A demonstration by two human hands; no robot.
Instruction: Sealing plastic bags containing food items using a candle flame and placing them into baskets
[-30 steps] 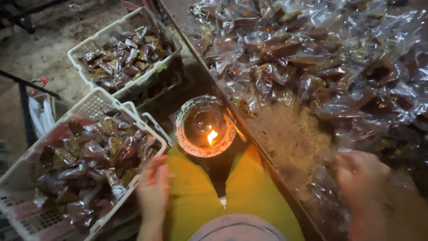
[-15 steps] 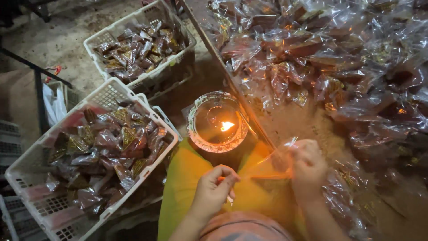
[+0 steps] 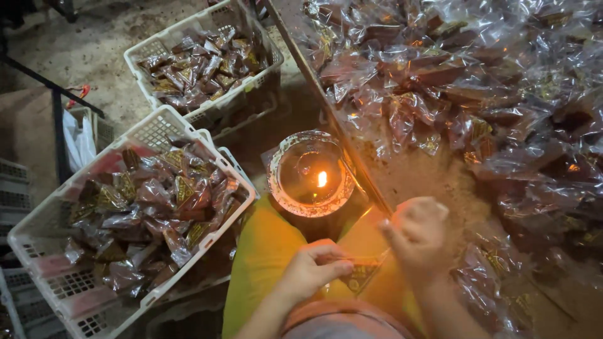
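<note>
My left hand (image 3: 309, 271) and my right hand (image 3: 416, 235) both pinch one clear plastic packet (image 3: 362, 272) with a dark brown sweet inside, stretched between them over my yellow-clad lap. Just beyond the packet burns a small flame in a round glass-topped lamp (image 3: 312, 176). To the right, a wooden table (image 3: 422, 177) carries a big heap of the same clear packets (image 3: 477, 81). My left hand is nearest the white plastic basket (image 3: 160, 125) full of packed sweets.
A second white basket (image 3: 258, 69) of packets stands farther back on the dirt floor. A white bag (image 3: 76, 139) hangs by a dark metal frame (image 3: 58, 119) at left. More white crates (image 3: 12, 188) sit at the far left edge.
My left hand came in from the basket's edge and my right hand left the table; both now meet over my lap holding one packet near the flame. The camera view shifted slightly.
</note>
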